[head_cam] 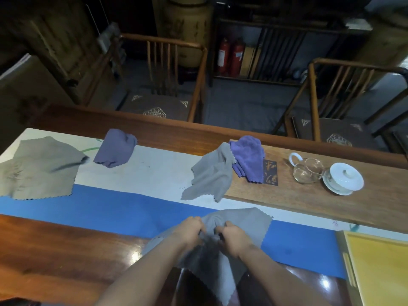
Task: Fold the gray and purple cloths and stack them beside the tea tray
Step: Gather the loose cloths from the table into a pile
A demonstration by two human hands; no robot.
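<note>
Dim, wood-panelled room with two slatted wooden armchairs and a pair of red fire extinguishers [230, 57] beyond the far edge of a long, glossy brown wooden worktop [55, 246], which carries a white and blue runner [123, 208] along its length.

From the single head view, both hands work at the near edge, about midway along it. A soft gray scalloped-edge cloth [247, 224] lies bunched there, one part spread on the blue band of the runner, another part hanging over the near edge toward the person. The left hand [189, 230] and the right hand [231, 237] sit close together on the cloth's middle, each pinching a gather of fabric between thumb and fingers. The cloth lies directly under and between them, so neither hand is nearer; its free corner points toward the far right.

Other cloths wait: a flat gray cloth [42, 168] near the left end, a loosely folded purple cloth [116, 147] toward the far edge, and a crumpled gray cloth [212, 173] overlapping a rumpled purple cloth [249, 157] on the left end of the wooden tea tray [309, 199]. That tray also bears a clear glass pitcher [308, 171] and a white lidded cup on its saucer [343, 178]. A yellow tray [379, 268] fills the near right corner.

Folding looks barely begun; I judge that the held cloth needs spreading flat first.
</note>
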